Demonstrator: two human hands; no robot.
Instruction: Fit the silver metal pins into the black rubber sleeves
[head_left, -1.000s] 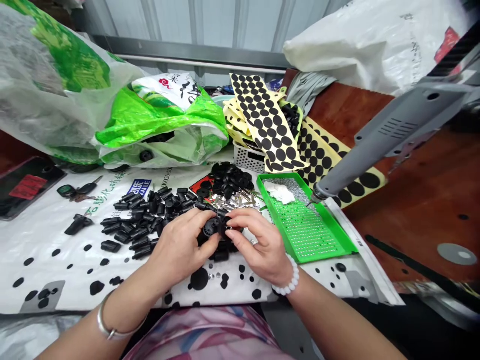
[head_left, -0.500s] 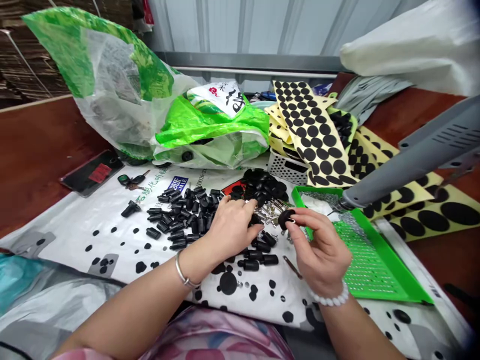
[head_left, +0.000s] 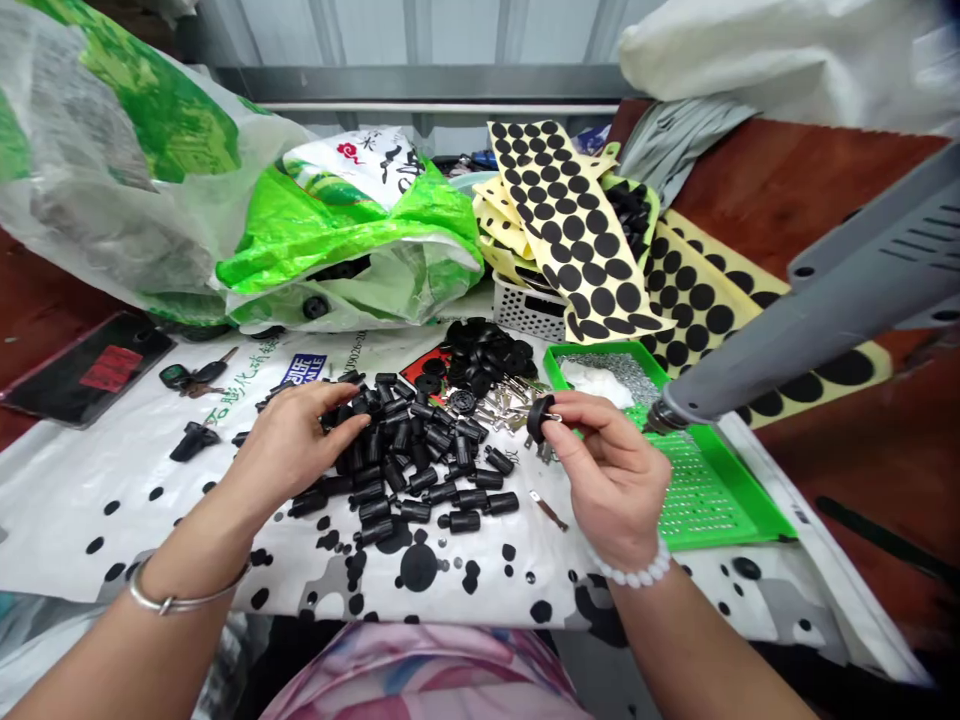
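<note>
1 round black rubber cap [head_left: 538, 418] pinched between thumb and fingers of the right hand [head_left: 611, 480], held up over a white printed sheet [head_left: 142, 520].

Left hand [head_left: 289, 445] curled on a loose pile of matte black cylinders [head_left: 416, 450], any grip impossible to tell; no sign of these being sorted or fitted, dozens lying scattered. Behind them, a heap of round black caps [head_left: 484, 355] and small silver metal pieces [head_left: 510, 415]. To the right, a green perforated tray [head_left: 757, 510] with silver studs massed at its far end; beyond, yellow-backed sheets of black dots [head_left: 570, 225], many dots in place.
</note>
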